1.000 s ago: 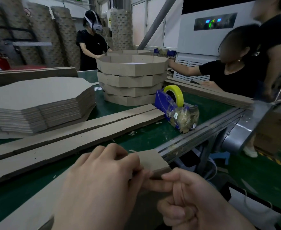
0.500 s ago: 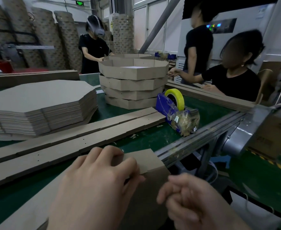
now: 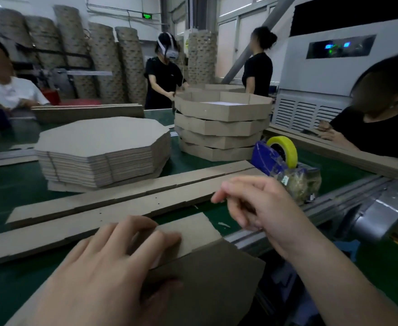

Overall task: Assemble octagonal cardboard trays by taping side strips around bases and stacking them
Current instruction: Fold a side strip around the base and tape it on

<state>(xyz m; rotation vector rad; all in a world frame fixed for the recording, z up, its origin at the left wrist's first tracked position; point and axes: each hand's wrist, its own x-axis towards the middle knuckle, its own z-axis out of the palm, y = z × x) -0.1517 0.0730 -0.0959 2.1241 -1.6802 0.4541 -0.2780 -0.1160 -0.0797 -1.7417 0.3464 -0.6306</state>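
The work surface is a long green conveyor belt [image 3: 9, 184] with a grey metal side rail [image 3: 334, 198], standing on a green floor [image 3: 386, 267]. Tall columns of stacked cardboard [image 3: 103, 64] lean along the white back wall [image 3: 40, 5], with a green lit sign [image 3: 146, 16] hung above them. To the right are pale panelled windows [image 3: 228, 48], a slanting grey beam [image 3: 267, 20] and a large white cabinet unit [image 3: 322, 74] with a glowing display panel [image 3: 339, 47] and louvred grilles [image 3: 306, 112]; the light is dim.
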